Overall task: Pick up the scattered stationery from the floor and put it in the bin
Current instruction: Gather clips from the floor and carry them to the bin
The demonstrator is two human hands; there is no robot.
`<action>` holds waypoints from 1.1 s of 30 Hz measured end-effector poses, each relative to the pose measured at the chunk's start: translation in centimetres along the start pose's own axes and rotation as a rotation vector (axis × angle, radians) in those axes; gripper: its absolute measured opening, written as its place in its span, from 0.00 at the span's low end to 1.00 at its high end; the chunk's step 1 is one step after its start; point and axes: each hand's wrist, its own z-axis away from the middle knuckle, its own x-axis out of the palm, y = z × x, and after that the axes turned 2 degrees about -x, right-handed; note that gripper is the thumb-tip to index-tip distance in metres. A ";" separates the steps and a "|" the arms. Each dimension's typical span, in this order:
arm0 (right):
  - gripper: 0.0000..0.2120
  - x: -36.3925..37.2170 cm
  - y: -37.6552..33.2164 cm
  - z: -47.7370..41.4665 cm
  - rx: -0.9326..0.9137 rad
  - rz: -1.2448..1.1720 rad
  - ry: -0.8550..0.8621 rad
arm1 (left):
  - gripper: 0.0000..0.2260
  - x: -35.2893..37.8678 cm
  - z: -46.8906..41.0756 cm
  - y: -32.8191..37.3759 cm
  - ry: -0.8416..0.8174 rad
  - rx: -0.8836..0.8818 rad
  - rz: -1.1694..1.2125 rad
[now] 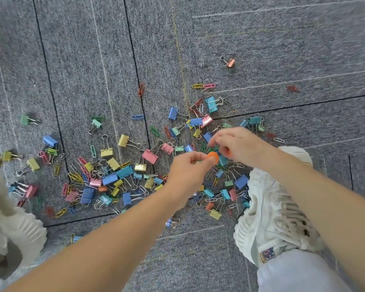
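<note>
Stationery (122,175) lies scattered on the grey carpet floor (261,39): dozens of binder clips and paper clips in blue, yellow, pink, green and orange, too many and too blurred to count. Both forearms reach forward, meeting above the pile. The left hand (185,169) is closed, pinching a small orange piece (212,157) at its fingertips. The right hand (238,145), fingers curled, touches that same piece. One white shoe (272,209) stands beside the clips at right. One copper binder clip (230,62) lies well apart, farther out.
</note>
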 end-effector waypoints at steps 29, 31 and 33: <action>0.15 -1.4 -2.0 0.1 0.080 -0.202 0.048 | 0.12 -4.5 -1.6 4.3 -0.044 -0.005 0.086; 0.16 -1.9 -2.4 0.3 0.105 -0.169 0.049 | 0.08 -5.9 -0.9 4.4 -0.128 -0.015 0.083; 0.08 -2.3 -3.0 1.0 0.124 -0.105 -0.012 | 0.06 -7.1 0.2 4.7 -0.198 -0.071 0.002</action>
